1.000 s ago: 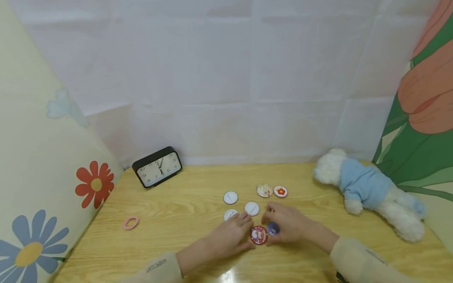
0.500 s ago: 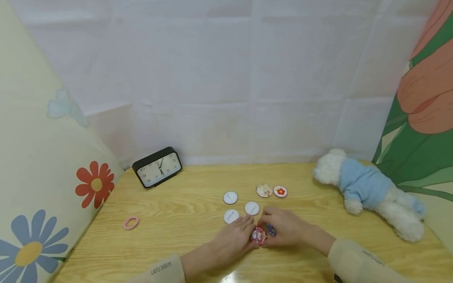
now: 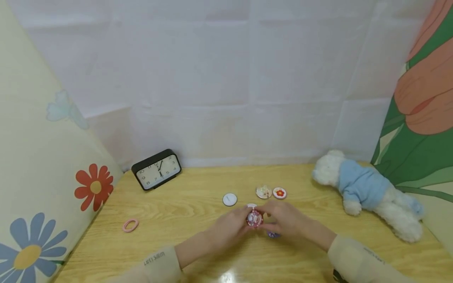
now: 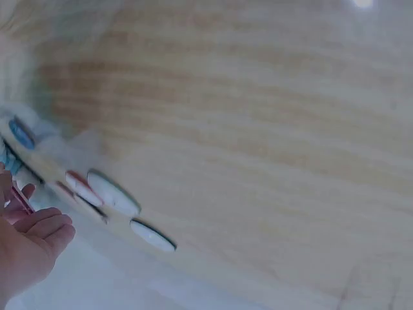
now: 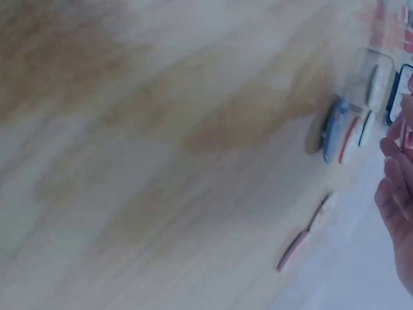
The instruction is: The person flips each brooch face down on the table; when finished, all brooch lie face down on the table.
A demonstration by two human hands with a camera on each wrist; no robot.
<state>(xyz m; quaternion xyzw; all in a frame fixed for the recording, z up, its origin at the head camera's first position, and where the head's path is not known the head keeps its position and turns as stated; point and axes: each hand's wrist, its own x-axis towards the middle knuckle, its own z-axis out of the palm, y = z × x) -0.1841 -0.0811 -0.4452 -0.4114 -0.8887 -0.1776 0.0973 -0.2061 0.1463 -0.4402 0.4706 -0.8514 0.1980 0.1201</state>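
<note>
A red round pin badge point(image 3: 254, 218) with a printed picture is up off the table between both hands. My left hand point(image 3: 228, 228) pinches it from the left. From the right, the thumb and fingers of my right hand point(image 3: 288, 220) hold its other edge. Both wrist views show only its thin pinkish edge. A dark blue badge point(image 3: 273, 235) lies on the table just under the right hand, partly covered. One white-backed badge point(image 3: 251, 205) shows partly behind the red one, another white-backed badge point(image 3: 230, 199) lies further left, and a third is hidden from the head view.
Behind the hands lie a pale patterned badge point(image 3: 264, 192) and a red-flower badge point(image 3: 279, 193). A black clock point(image 3: 157, 169) stands at the back left, with a pink ring point(image 3: 130, 225) nearer. A white plush toy point(image 3: 364, 184) in blue lies at right.
The red badge has risen from the table and moved slightly away from the person, now held by both hands. The left hand now covers one white-backed badge. The blue badge lies below the right hand.
</note>
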